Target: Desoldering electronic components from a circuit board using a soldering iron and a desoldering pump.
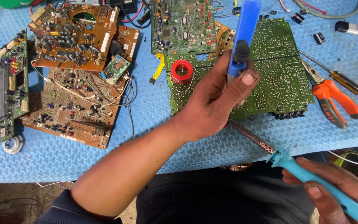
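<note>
My left hand [216, 99] grips a blue desoldering pump [245, 25] upright over a large green circuit board [278, 70], thumb near its black button. My right hand [332, 191] holds the light-blue handle of a soldering iron [311, 176] at the table's near edge. The iron's metal shaft [251, 137] runs up-left under my left hand toward the board. A red spool of solder wire [182, 71] lies on the board's left end.
Brown circuit boards [73, 35] and a narrow green board [11, 83] lie at the left on the blue foam mat [154, 149]. Another green board [183, 25] sits at the back. Orange-handled pliers [334, 103], a screwdriver [344, 81] and a white lighter [355, 29] lie at the right.
</note>
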